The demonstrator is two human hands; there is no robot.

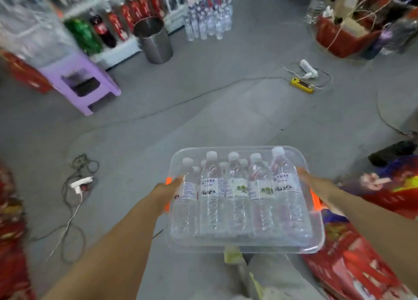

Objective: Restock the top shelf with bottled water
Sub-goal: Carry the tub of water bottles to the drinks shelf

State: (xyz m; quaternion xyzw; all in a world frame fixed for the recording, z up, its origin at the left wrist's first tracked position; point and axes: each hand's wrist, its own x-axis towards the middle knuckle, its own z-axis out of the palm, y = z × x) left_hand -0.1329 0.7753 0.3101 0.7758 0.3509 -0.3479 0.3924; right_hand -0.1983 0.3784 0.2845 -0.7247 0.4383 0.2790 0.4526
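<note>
A clear plastic bin (246, 246) with orange side handles hangs above the grey floor at lower centre. Several upright water bottles (235, 193) with white caps fill it. My left hand (168, 190) grips the bin's left handle, fingers curled over the rim. On the other side, my right hand (313, 182) holds the right rim by the orange handle. White shelves (117, 51) with soda bottles run along the upper left. More water bottles (208, 19) stand on the floor in front of them.
A purple stool (79, 82) and a steel bin (153, 39) stand before the shelves. Cables and a white power strip (80, 183) lie on the floor at left, a yellow power strip (302, 85) farther right. Red boxes (352, 261) crowd the lower right; a gift basket (346, 32) sits at upper right.
</note>
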